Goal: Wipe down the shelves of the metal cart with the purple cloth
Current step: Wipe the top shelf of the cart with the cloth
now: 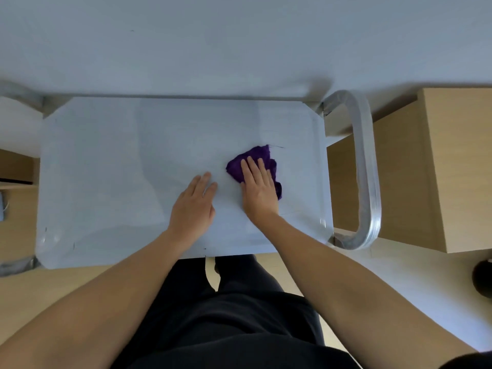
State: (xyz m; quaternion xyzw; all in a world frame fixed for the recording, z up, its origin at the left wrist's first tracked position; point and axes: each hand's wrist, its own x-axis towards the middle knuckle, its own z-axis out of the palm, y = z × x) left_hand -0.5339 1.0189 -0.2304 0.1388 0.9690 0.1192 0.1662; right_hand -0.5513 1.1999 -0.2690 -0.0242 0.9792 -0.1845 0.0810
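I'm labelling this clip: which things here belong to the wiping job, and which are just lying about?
In the job: purple cloth under the right hand; cart's top shelf; left hand flat on it.
Just about: wooden cabinet; dark round object at the right edge.

Soft, diffuse light with a cool cast. Faint sheen on cart shelf (106,169); handle (364,169) smeared by blur. Wide-angle bowing at edges.

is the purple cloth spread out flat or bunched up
Bunched up. The purple cloth lies crumpled in uneven folds on the cart's top shelf, with the right hand pressing flat on it, fingers straight.
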